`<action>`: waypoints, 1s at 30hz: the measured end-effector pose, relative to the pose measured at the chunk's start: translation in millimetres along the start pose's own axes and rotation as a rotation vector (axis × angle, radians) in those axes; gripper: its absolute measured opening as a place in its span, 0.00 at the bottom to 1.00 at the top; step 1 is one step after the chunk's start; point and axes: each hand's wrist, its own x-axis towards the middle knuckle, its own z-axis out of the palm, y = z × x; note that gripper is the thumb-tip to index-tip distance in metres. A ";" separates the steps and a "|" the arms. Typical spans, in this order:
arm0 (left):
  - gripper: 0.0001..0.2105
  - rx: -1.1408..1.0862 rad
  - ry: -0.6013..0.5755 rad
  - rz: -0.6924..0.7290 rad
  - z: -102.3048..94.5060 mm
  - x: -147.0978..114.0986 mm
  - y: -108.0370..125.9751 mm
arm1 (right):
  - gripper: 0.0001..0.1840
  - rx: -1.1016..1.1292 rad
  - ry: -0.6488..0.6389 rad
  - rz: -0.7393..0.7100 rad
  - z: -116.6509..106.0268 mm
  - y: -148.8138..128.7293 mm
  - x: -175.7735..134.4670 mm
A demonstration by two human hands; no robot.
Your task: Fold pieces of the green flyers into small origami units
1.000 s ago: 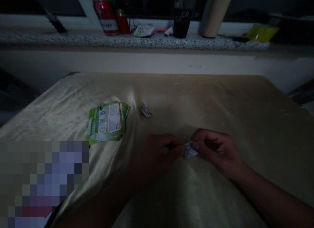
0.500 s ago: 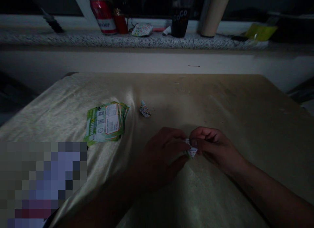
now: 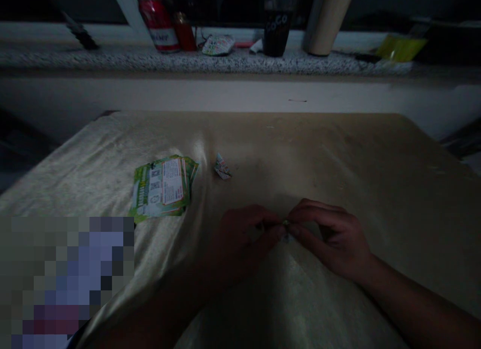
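A small folded piece of printed paper (image 3: 286, 236) is pinched between my two hands, mostly hidden by the fingertips. My left hand (image 3: 248, 239) grips it from the left with thumb and forefinger. From the right, my right hand (image 3: 330, 234) pinches it the same way, its fingers curled. Beyond my left hand stands a small folded paper boat-like shape (image 3: 222, 167) with coloured print. Farther left lies a stack of green printed leaflets (image 3: 161, 186).
The table (image 3: 356, 158) has a shiny, wrinkled cloth cover. Along the speckled windowsill (image 3: 233, 64) stand a red can (image 3: 160, 26), an orange lighter (image 3: 185, 33), crumpled printed paper (image 3: 218, 45), a dark CoCo cup (image 3: 276, 31), a cardboard tube (image 3: 328, 23) and something yellow (image 3: 400, 48).
The folded paper has turned between my fingers, so less of its printed face shows. Both hands have shifted slightly, with the fingertips closer together. The leaflets and paper shape have stayed put.
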 end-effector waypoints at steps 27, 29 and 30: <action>0.03 -0.044 0.292 0.361 2.1 1.5 -4.6 | 0.03 0.331 0.214 0.248 2.4 1.9 -4.2; 0.05 -0.027 0.341 0.383 3.5 -0.1 -4.9 | 0.02 0.400 0.233 0.272 2.1 4.8 -5.7; 0.05 -0.010 0.361 0.394 4.0 -0.7 -4.7 | 0.02 0.432 0.241 0.287 2.0 6.1 -6.3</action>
